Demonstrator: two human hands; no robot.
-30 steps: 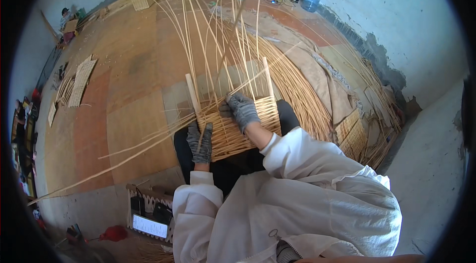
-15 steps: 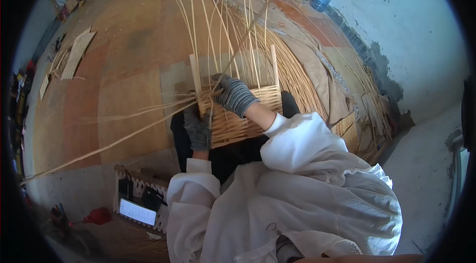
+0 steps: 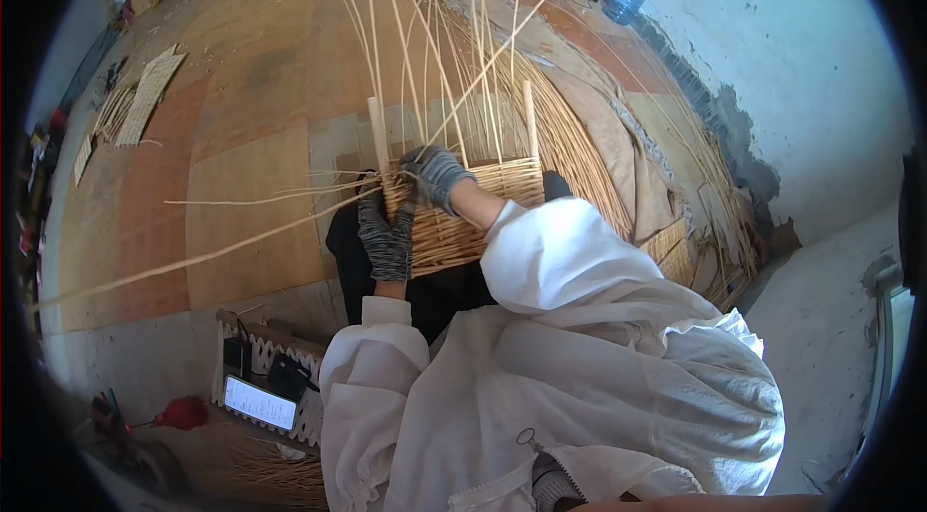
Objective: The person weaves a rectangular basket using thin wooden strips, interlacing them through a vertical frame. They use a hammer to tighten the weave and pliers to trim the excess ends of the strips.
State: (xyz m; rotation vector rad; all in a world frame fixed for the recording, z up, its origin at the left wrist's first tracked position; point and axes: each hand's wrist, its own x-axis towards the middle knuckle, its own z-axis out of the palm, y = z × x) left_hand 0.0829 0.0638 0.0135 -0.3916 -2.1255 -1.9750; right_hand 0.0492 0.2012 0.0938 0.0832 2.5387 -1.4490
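Observation:
A partly woven wicker panel [image 3: 449, 247] rests on my lap, a thick stick [image 3: 378, 131] rising at its left end and another stick [image 3: 530, 121] at its right. My left hand [image 3: 388, 244], in a grey knit glove, is closed round the panel's left edge. Gloved alike, my right hand [image 3: 436, 176] is closed at the top left of the weave on a wicker rod [image 3: 512, 41], which slants up to the right. The fingertips of both hands are partly hidden. Loose rod ends [image 3: 217, 253] stretch leftward from the left stick. Thin upright rods [image 3: 413, 58] stand out of the panel.
A long bundle of wicker rods [image 3: 579, 145] lies beyond the panel to the right, beside a brown cloth [image 3: 628, 136]. Woven strips [image 3: 150, 99] lie far left. A phone [image 3: 260, 402] sits in a white basket at lower left. A blue water jug [image 3: 624, 1] stands by the wall.
The rod in my right hand has swung farther right and is now sharper. My right hand has shifted slightly left. My left hand still grips the panel's edge.

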